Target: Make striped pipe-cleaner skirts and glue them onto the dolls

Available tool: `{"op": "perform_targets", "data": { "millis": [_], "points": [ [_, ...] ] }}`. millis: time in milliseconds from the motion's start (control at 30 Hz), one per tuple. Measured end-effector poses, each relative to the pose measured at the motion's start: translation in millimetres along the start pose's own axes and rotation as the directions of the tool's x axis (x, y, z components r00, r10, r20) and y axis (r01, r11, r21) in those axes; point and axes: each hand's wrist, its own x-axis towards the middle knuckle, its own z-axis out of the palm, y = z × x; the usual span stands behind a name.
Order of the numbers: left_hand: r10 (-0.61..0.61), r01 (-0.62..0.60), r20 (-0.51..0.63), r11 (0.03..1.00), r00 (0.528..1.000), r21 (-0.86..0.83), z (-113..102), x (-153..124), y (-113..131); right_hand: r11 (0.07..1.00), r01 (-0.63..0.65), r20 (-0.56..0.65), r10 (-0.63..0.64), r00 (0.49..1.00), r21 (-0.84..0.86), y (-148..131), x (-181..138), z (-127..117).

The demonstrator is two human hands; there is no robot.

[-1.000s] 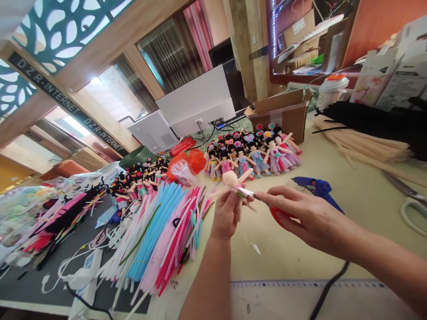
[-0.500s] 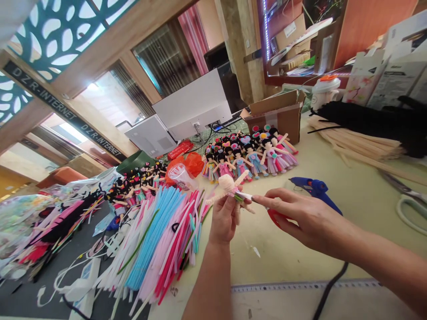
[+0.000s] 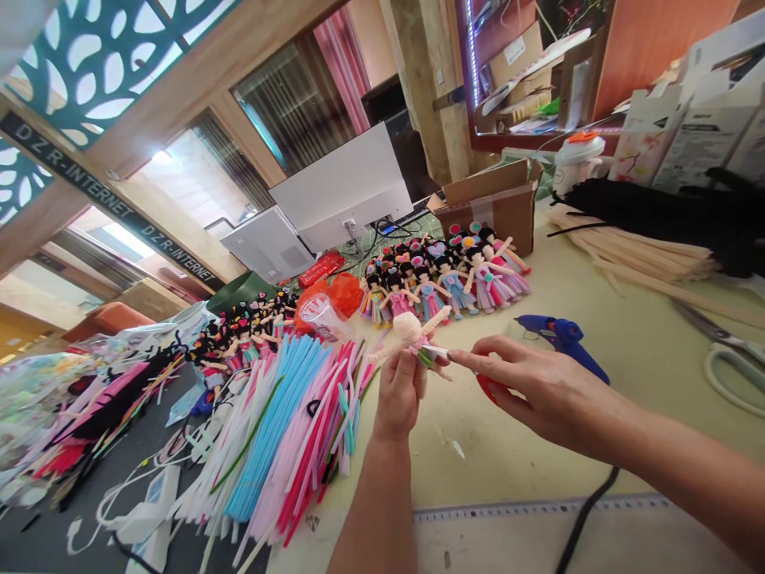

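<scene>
Left hand (image 3: 398, 391) clamps the doll (image 3: 411, 328) just beside the glue gun (image 3: 559, 339); right hand (image 3: 538, 391) pinches a strip (image 3: 436, 351) at its waist. Head and limbs look done; hair and dress, unlike the finished dolls (image 3: 445, 279) behind the glue gun, missing.

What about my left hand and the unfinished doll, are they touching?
Touching. The head view shows the left hand with its fingers closed around the body of the doll, just below the head.

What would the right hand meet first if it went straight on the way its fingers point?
The doll in the left hand; the right hand seems almost touching it, though depth is unclear.
</scene>
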Motion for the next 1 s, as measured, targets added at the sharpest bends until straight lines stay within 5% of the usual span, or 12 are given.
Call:
{"op": "perform_targets", "data": {
  "millis": [433,1000],
  "points": [
    [-0.047,0.043,-0.034,0.992,0.998,-0.116,4.6,0.5,6.3,1.000,-0.008,-0.001,0.008,1.000,-0.029,-1.6,-1.4,1.6],
    [-0.016,0.015,-0.070,1.000,0.997,-0.006,5.7,1.8,1.4,0.997,0.014,0.040,-0.011,0.999,-0.076,-1.8,-0.4,4.0]
  ]
}}
